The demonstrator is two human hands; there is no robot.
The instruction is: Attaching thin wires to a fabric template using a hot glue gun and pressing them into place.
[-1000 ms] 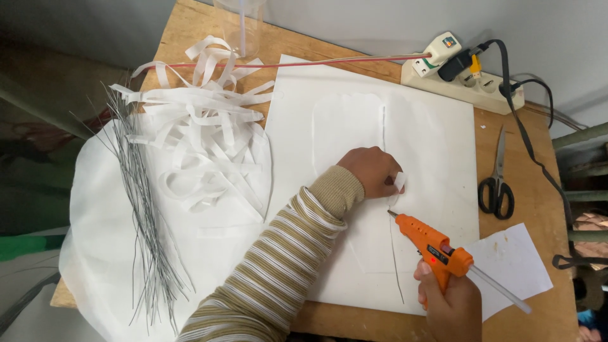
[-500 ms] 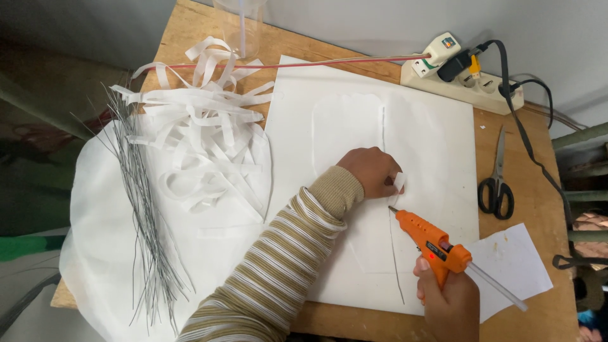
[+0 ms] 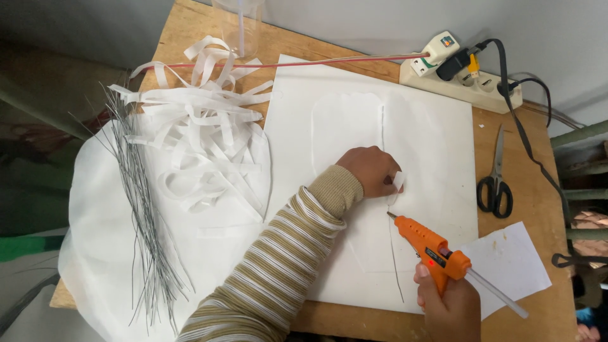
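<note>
Presently listed, largest first:

1. Bench [image 3: 190, 25]: wooden top, carrying everything below.
2. White cloth [image 3: 95, 221]: rounded sheet at the left, hanging over the near-left edge.
3. White board [image 3: 437, 145]: large flat sheet at centre, with a paler shaped piece lying on it.
4. Paper strips [image 3: 196, 126]: loose white heap at the far left, on the cloth.
5. Wires [image 3: 145, 221]: thin grey bundle lying along the cloth, left of the strips.
6. Power strip [image 3: 468, 79]: far right, with plugs in it; a black cable trails off to the right.
7. Paper sheet [image 3: 513, 259]: small, near right, partly under the board's corner.
8. Scissors [image 3: 495, 183]: black handles, right of the board, untouched.
9. Left hand [image 3: 373, 171]: striped sleeve, fingers curled, pinching a small white strip [image 3: 398, 182] against a thin wire on the board.
10. Right hand [image 3: 449, 304]: closed round the grip of the orange glue gun [image 3: 434, 247], nozzle pointing far-left at the wire, just near of the pinched strip.

Handling note, as a judgement: glue is best laid in a thin line along the wire, the strip held taut, fingertips kept clear of the hot nozzle.
</note>
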